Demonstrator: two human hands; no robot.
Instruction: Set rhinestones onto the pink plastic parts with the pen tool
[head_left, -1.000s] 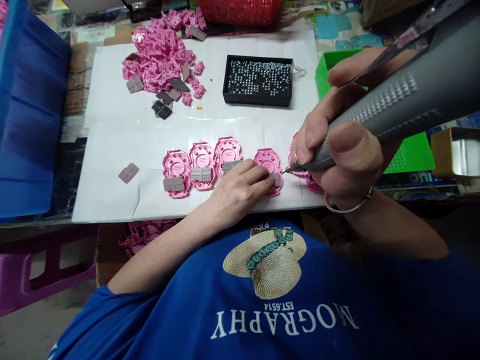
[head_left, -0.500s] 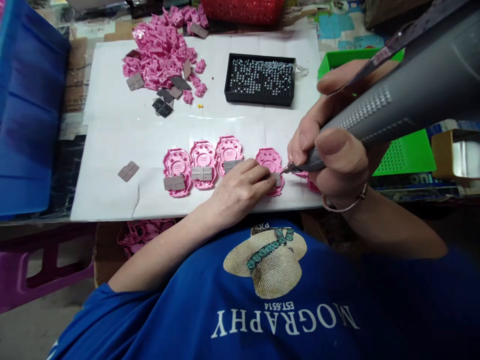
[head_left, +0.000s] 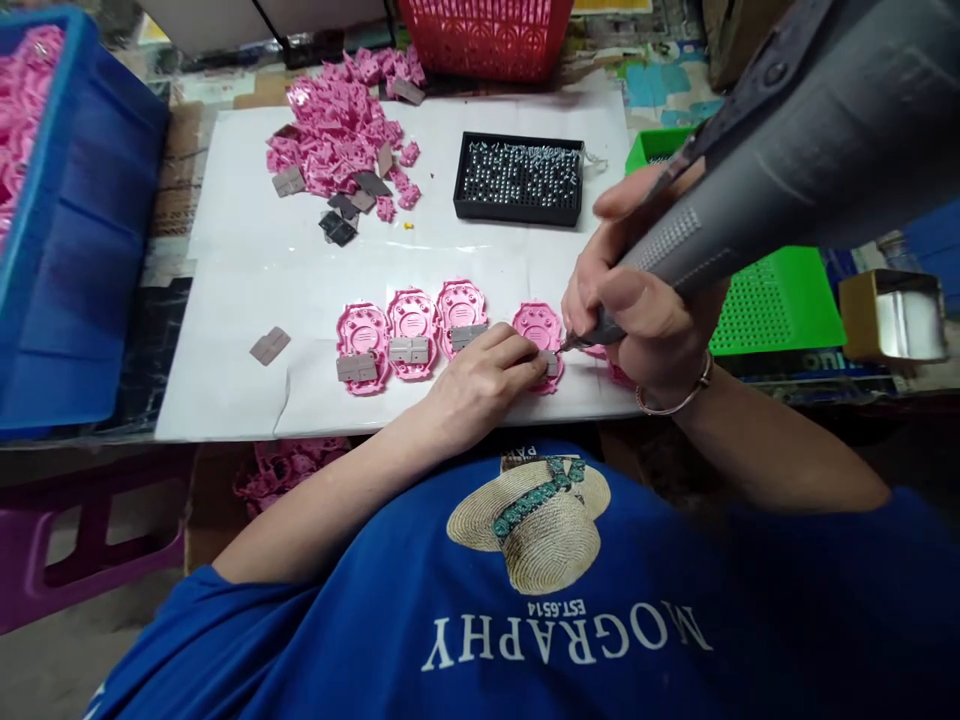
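My right hand [head_left: 645,300] is wrapped round a grey electric screwdriver [head_left: 750,180]. The driver slants down to the left, its tip at the right end of a small grey plate [head_left: 551,366]. That plate lies across the lower part of a pink plastic shell [head_left: 535,320]. My left hand [head_left: 480,385] has its fingers bent together and pressed onto the plate, covering its left side. To the left stand three more pink shells [head_left: 364,328], each with a grey plate [head_left: 409,350] across it. Another pink shell [head_left: 616,370] is partly hidden beneath my right hand.
A black tray of screws [head_left: 517,212] sits behind the shells. Back left is a heap of pink parts [head_left: 337,130] with loose plates; one plate [head_left: 270,345] lies apart. A blue bin [head_left: 90,250], a red basket [head_left: 487,40] and a green tray [head_left: 780,300] surround the white sheet.
The whole view has shifted a little. The screwdriver's tip stays at the plate's right end, and my left fingers keep their hold there.
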